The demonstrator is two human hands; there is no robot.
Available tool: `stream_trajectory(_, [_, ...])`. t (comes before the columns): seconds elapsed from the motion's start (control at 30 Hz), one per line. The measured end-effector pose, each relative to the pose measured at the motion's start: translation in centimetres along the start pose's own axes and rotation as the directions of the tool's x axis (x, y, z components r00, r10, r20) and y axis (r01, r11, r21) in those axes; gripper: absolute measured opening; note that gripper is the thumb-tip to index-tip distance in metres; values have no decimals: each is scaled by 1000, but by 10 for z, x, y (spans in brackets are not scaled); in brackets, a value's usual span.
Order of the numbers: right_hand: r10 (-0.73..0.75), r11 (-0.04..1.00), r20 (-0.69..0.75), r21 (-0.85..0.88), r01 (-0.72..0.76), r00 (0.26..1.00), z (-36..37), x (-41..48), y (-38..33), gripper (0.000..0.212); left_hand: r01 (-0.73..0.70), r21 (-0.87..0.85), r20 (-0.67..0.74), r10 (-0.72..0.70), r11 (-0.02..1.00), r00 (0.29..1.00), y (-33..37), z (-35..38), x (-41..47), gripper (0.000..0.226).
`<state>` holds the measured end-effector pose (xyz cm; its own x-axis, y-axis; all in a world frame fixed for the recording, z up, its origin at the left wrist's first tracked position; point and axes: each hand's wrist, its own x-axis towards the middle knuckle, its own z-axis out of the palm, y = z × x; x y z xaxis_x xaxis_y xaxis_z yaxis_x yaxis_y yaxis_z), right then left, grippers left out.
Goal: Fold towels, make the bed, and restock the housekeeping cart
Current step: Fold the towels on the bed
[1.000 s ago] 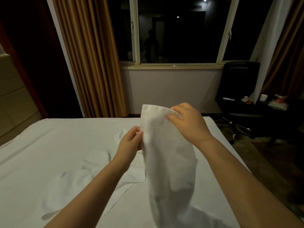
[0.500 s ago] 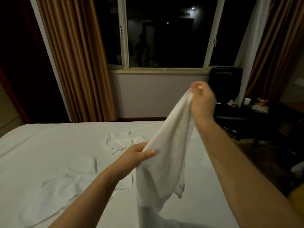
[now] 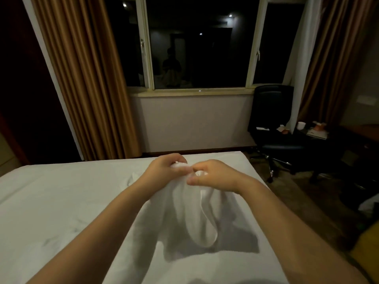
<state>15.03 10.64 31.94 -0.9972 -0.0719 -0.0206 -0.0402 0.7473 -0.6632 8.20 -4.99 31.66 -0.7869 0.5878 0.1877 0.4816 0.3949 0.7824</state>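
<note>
Two bare forearms reach out over the bed [image 3: 61,201], and both grips meet above its far half, a little toward its right side. The left grip [image 3: 164,171] is clenched on the bunched top of the white towel [image 3: 192,214], fingers curled over the cloth with the knuckles up. The right grip [image 3: 213,177] sits just beside it, nearly touching. Its fingers and thumb are curled round another part of the same top edge, and a bit of white shows inside the curl.

From the two grips the towel hangs down in long soft folds, lifted off the bed, with a rounded loop at its lowest visible point. It throws a dark shadow on the sheet on the bed's right half. The lower end of the towel toward the bed's near edge merges with the white sheet, so where it ends cannot be told. A small ridge of white cloth [image 3: 133,177] shows on the bed just beyond the left wrist; what it belongs to is unclear.

Beyond the bed's far edge is a pale wall under a dark window [image 3: 201,48], whose glass reflects a dim standing figure. Brown curtains [image 3: 88,78] hang beyond the bed's far left corner. Off the bed's far right corner stands a black office chair [image 3: 272,111]. Farther right of it is a dark surface [image 3: 320,136] carrying a white cup [image 3: 300,126] and some small items too dim to name.
</note>
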Motion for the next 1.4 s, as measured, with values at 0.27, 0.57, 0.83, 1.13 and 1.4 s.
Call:
stream_trajectory(0.27, [116, 992, -463, 96, -80, 879, -28, -2, 18, 25, 158, 95, 152, -171, 983, 973, -48, 0, -6, 33])
stream_trajectory(0.57, [69, 997, -441, 9, -73, 895, -42, -21, 25, 13, 115, 173, 133, -139, 978, 981, -78, 14, -32, 13])
stream_trajectory(0.83, [93, 989, -140, 129, -75, 986, 49, -16, 10, 9, 63, -26, 229, -56, 998, 972, -24, 14, -29, 7])
stream_trajectory(1.13, [413, 911, -739, 343, -231, 533, -20, -13, 57, 36, 364, 125, 128, -379, 923, 917, -86, -7, -58, 9])
stream_trajectory(1.4, [340, 939, -655, 191, -287, 675, -1, -30, 59, 26, 231, -87, -15, -233, 969, 972, -67, 5, -51, 27])
